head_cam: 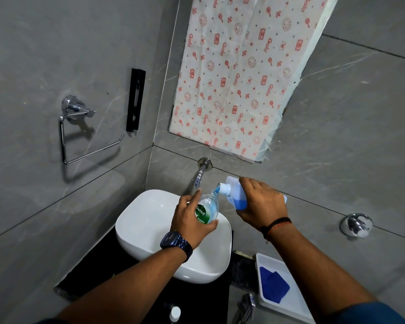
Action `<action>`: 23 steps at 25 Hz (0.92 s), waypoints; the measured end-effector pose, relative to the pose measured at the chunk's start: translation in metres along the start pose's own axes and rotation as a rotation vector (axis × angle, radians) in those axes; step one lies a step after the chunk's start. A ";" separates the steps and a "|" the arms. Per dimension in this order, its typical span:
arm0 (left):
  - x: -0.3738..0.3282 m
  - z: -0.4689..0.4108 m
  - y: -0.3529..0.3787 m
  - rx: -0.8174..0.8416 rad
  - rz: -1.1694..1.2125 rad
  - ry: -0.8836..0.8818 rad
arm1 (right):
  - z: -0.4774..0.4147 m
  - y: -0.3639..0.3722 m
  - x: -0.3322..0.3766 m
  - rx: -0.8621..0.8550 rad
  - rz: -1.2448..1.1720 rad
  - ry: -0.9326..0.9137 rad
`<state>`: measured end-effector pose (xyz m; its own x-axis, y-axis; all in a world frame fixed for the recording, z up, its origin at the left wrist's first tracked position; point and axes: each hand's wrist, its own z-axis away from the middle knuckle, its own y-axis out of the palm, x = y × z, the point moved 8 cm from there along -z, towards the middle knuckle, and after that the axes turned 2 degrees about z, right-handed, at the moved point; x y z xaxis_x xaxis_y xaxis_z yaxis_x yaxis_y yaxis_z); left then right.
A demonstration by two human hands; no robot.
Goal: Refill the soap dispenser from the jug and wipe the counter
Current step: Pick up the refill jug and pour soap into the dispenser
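Now the left hand (187, 220) wraps fingers and thumb round the soap dispenser (207, 210) over the basin (145, 220), its neck leaning toward the jug (235, 195). The right hand (260, 204) grips the jug, tipped leftward, spout angled down into that neck

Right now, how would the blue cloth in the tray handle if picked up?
Probably floppy: the blue cloth lies folded flat in the white tray. Likely light for its size, since it looks thin. Unlikely to roll or slip, being flat, soft-looking fabric.
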<state>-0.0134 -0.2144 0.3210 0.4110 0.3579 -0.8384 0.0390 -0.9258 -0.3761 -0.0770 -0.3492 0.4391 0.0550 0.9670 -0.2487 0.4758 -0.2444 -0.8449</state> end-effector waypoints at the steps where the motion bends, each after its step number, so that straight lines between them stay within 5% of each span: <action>1: 0.000 0.000 0.000 0.002 0.001 -0.002 | 0.000 0.000 0.000 -0.001 0.000 0.000; 23: -0.001 0.001 -0.003 0.007 0.005 -0.008 | -0.001 -0.004 0.003 -0.010 0.010 -0.007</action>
<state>-0.0145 -0.2116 0.3226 0.4043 0.3543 -0.8432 0.0306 -0.9266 -0.3747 -0.0785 -0.3456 0.4424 0.0541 0.9639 -0.2607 0.4837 -0.2537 -0.8377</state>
